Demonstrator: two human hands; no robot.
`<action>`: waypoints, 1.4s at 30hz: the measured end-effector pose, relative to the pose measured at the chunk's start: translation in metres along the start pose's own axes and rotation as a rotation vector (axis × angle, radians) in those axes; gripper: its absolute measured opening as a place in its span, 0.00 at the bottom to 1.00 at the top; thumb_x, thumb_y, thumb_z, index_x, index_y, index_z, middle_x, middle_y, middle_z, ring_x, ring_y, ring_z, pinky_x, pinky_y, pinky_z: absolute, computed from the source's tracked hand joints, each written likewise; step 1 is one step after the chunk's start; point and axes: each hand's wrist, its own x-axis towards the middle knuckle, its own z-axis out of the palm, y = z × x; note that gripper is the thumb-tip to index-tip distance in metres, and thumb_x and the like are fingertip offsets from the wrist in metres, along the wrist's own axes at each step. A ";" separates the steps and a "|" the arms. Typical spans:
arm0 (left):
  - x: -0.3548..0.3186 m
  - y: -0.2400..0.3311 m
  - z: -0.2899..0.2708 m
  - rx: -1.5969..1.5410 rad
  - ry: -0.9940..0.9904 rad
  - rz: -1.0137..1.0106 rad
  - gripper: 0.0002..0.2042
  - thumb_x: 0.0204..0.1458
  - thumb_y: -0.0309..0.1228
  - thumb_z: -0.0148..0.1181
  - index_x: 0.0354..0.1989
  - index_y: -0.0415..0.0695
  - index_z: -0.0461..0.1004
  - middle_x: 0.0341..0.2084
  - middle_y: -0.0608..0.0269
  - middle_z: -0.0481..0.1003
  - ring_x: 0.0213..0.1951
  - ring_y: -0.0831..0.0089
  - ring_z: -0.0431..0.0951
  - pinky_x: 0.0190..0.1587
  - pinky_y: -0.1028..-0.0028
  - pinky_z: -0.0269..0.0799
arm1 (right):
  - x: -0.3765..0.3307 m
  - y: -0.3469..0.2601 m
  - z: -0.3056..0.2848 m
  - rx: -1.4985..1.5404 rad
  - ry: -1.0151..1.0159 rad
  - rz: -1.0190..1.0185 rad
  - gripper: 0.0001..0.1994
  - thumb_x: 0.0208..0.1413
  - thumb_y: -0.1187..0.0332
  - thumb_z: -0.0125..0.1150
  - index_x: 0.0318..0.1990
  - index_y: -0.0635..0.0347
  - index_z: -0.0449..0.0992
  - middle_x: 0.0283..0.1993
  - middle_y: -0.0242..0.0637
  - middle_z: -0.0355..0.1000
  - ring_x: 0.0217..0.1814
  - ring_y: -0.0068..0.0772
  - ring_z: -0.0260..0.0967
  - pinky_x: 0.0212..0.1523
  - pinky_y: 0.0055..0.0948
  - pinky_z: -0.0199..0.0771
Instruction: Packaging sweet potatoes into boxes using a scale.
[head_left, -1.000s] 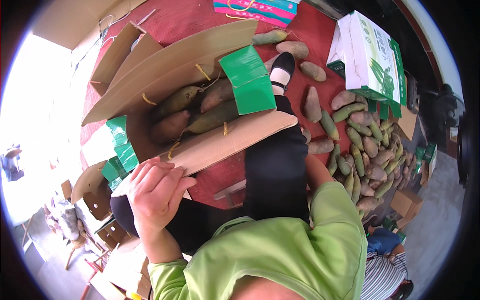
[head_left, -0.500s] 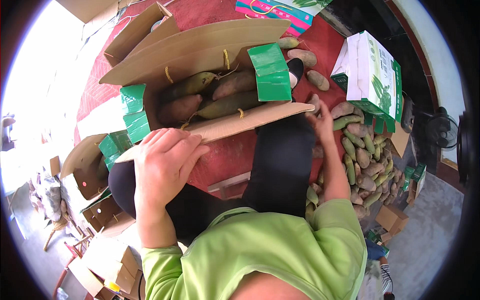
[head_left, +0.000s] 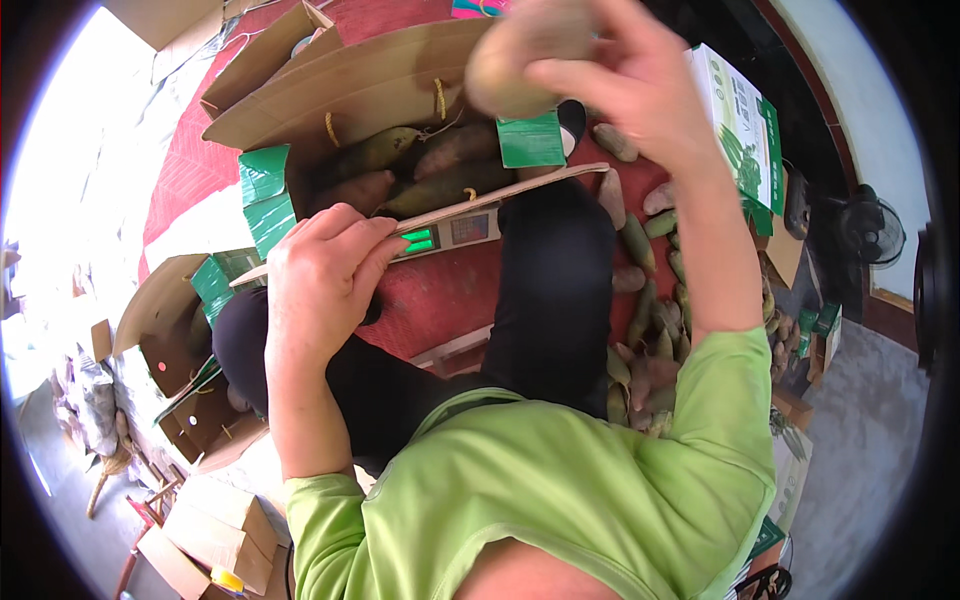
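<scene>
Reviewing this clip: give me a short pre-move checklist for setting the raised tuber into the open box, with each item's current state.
1. Right hand grips the tuber: ok, fingers wrap it.
2. Left hand steadies the box flap: ok, it rests on the near flap.
3. Box open: ok, flaps spread.
4. Room left in the box: cannot tell; several tubers already lie inside.
5. Scale display readable: not ok, partly under the flap.
6. Pile within reach at the right: ok.
</scene>
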 end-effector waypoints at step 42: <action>0.001 0.006 -0.002 0.074 -0.020 -0.040 0.06 0.47 0.21 0.63 0.35 0.35 0.79 0.28 0.58 0.76 0.29 0.72 0.76 0.33 0.77 0.69 | -0.349 0.345 0.039 -0.436 -0.330 0.929 0.20 0.49 0.60 0.62 0.46 0.62 0.76 0.48 0.52 0.74 0.53 0.53 0.70 0.53 0.42 0.69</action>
